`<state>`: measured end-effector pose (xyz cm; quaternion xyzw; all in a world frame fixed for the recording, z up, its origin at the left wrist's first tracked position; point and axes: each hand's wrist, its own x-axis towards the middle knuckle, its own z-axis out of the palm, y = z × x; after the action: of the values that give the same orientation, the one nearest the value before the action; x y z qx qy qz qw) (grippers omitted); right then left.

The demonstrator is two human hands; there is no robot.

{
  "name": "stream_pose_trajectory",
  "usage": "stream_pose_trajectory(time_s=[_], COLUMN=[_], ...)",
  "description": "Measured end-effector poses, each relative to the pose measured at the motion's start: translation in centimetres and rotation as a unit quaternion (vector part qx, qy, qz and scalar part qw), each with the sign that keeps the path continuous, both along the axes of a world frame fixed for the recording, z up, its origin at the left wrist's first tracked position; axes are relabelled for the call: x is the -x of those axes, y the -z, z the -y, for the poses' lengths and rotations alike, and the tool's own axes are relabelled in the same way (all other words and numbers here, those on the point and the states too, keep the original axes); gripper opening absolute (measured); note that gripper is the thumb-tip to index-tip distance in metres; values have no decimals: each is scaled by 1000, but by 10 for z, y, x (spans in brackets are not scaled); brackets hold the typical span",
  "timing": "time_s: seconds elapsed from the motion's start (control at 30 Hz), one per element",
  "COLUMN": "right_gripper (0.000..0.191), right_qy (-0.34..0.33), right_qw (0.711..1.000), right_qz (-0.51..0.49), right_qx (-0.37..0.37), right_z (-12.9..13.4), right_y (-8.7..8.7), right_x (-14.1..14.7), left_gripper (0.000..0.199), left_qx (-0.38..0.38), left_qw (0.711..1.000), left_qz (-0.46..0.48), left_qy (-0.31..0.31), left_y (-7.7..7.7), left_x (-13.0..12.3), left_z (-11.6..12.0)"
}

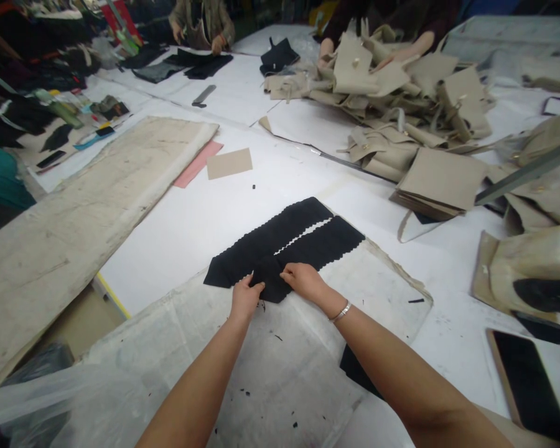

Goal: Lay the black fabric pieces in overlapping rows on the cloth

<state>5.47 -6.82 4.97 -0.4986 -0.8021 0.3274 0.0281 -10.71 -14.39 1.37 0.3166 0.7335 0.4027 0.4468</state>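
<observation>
Frame centre: left hand [246, 300], right hand [305, 281], fingers of both pinching black piece [267, 279]; jagged-edged black strip [264, 241] just above.

Nearer blk strip [324, 244] part. hidden behind R hand [303, 281]

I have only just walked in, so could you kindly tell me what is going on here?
A person's left hand and right hand pinch black material at the near edge of two zigzag-edged black strips, which lie side by side with a narrow gap. Whether that bit is separate or part of a strip, I cannot tell. Across the table, another person's hands are at a pile of tan pieces.
</observation>
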Motion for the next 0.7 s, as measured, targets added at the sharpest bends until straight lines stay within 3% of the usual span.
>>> stream_pose_trajectory(time_s=[0.13, 0.27, 0.7], right_gripper=[22, 21, 18], right_qy=[-23, -21, -25], right_qw=[996, 995, 996], right_qz=[81, 99, 79], right_qx=[-24, -10, 19], right_z=[-8, -11, -16], right_y=[6, 18, 21], right_x=[4, 3, 0], left_gripper=[25, 25, 23], left_qx=[37, 47, 51], left_qw=[991, 976, 968], left_qz=[-124, -206, -241], left_qy=[29, 61, 52], left_y=[-3, -8, -3], left_x=[-3, -5, -5], left_z=[-10, -11, -4])
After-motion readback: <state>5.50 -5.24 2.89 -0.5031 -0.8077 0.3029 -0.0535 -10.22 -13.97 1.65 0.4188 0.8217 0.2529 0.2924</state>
